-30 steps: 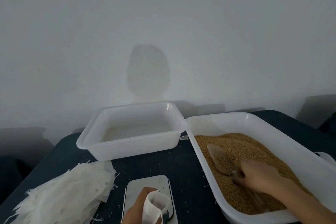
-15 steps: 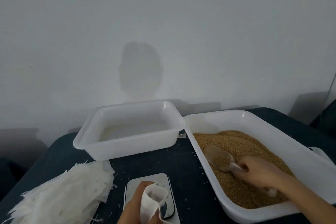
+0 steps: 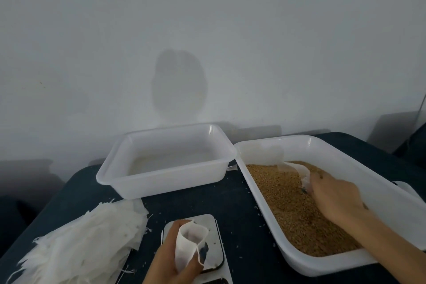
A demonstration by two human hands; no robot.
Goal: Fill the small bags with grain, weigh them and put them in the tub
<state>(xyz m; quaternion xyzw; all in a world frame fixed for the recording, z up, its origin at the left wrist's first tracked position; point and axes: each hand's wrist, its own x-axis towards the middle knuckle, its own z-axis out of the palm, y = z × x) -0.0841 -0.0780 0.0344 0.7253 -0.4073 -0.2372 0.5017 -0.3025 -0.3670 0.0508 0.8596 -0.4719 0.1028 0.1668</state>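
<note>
Early stage. Tub (image 3: pixel 166 182) beyond left hand (image 3: pixel 170 258): no filled bags seen in it. Left hand pinches one bag (image 3: pixel 186 244) over the scale (image 3: pixel 215 233); long axis near vertical, mouth open upward, no grain visible inside. Right hand (image 3: pixel 334 198) curled round scoop (image 3: pixel 297 170) over the grain (image 3: pixel 283 203), scoop tip pointing away from that hand. Filling, weighing and placing in the tub all left.

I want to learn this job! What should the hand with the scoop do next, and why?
Probably bring the scoop across to the small bag and tip grain in. The left hand holds that bag open over the scale, and it looks unfilled, while the right hand grips the scoop above the grain.
</note>
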